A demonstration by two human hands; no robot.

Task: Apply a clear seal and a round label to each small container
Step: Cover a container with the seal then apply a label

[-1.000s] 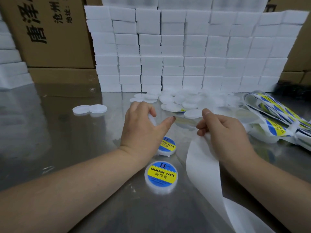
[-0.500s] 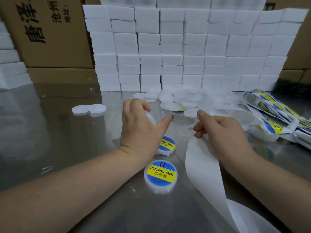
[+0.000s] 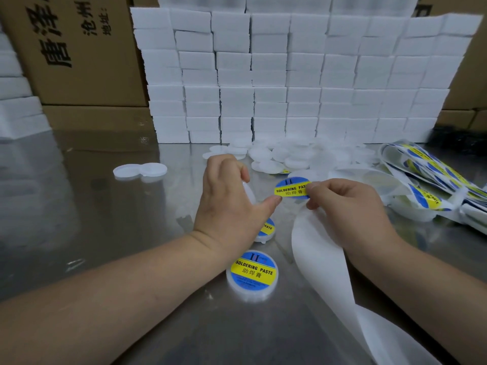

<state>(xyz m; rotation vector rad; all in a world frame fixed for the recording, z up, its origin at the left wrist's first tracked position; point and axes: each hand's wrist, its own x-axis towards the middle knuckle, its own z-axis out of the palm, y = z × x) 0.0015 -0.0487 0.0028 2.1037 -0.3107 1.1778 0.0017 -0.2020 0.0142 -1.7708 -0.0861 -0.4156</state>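
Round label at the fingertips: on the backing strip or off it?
Off, apparently. The right hand pinches the round label by one edge, left hand touches the other with its thumb; white backing strip hangs below.

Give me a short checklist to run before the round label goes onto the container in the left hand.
1. Left hand grips the small container: ok.
2. Right hand pinches the round label by its edge: ok.
3. Label lifted off the backing paper: ok.
4. Label centred over the container: not ok, it is beside it.
5. Clear seal already on this container: cannot tell.
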